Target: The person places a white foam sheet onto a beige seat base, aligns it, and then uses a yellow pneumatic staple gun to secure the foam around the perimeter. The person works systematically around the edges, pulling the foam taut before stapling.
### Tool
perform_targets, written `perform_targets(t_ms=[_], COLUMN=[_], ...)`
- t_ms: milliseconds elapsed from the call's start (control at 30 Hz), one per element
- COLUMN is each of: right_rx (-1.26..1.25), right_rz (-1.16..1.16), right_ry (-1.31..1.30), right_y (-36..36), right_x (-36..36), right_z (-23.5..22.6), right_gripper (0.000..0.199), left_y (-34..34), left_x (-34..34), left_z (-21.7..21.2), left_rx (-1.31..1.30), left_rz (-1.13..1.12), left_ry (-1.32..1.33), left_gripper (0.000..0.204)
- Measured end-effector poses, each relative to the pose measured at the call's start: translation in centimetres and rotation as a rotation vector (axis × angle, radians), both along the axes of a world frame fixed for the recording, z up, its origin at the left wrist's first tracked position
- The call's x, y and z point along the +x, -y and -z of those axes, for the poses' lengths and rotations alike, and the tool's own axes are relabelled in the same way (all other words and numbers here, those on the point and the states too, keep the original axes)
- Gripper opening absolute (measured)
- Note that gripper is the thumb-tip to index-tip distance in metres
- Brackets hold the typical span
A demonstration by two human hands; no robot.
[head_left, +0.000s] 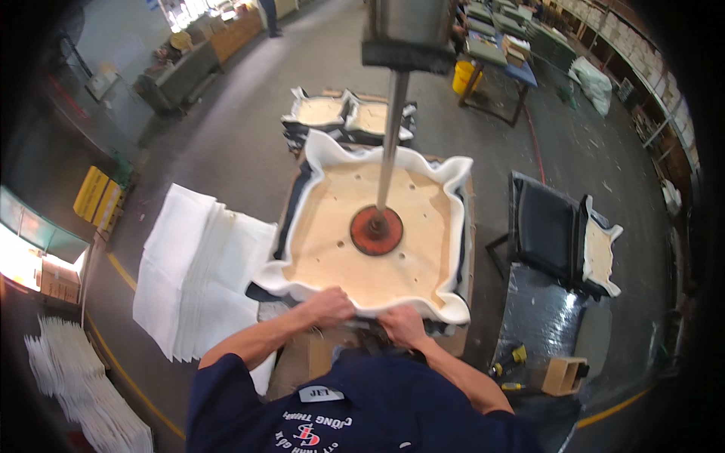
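Note:
A square wooden seat board (325, 226) lies face up in front of me, with a thick white padding sheet (355, 156) curling up around its edges. Dark cover material shows under the padding at the sides. A press rod (390, 143) comes down from above, and its round red foot (377, 231) rests on the board's middle. My left hand (330, 307) is closed on the padding at the near edge, left of centre. Close by on the right, my right hand (402, 326) grips the same near edge. The fingertips of both hands are partly hidden.
White sheets (181, 264) are stacked at the left, with another white stack (91, 392) lower down. Padded seats (321, 111) sit beyond the press. On the right-hand table are a black seat (545, 230), a yellow-black tool (508, 361) and a wooden box (563, 376).

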State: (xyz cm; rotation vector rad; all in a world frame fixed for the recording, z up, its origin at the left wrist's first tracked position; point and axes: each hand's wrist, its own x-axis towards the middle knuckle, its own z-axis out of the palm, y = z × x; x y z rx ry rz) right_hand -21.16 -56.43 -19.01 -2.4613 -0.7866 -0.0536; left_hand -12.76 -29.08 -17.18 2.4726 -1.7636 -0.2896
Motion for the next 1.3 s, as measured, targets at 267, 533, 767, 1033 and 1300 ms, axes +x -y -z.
perform_targets(t_ms=[267, 533, 767, 1033, 1300], right_rx=[0.049, 0.049, 0.054, 0.161, 0.726], right_rz=[0.174, 0.249, 0.075, 0.664, 0.448], right_ry=[-0.114, -0.041, 0.076, 0.212, -0.680], right_y=[3.7, 11.8, 17.6, 15.8, 5.2], right_x=[0.5, 3.8, 12.4, 12.0, -4.3], right_z=[-2.5, -1.3, -0.6, -5.4, -4.8], right_gripper=[0.010, 0.012, 0.024, 0.031, 0.021], left_y=[3.8, -3.2, -12.5, -17.6, -7.7], left_x=[-1.1, 0.6, 0.6, -2.2, -12.6], left_z=[-2.0, -5.3, -2.4, 3.4, 3.5], left_rx=[-0.223, -0.786, -0.889, -0.719, -0.492], left_rz=[-0.069, -0.982, -1.527, -1.760, -1.689], left_ry=[-0.151, -0.144, 0.031, -0.293, -0.859], left_gripper=[0.026, 0.012, 0.023, 0.031, 0.029])
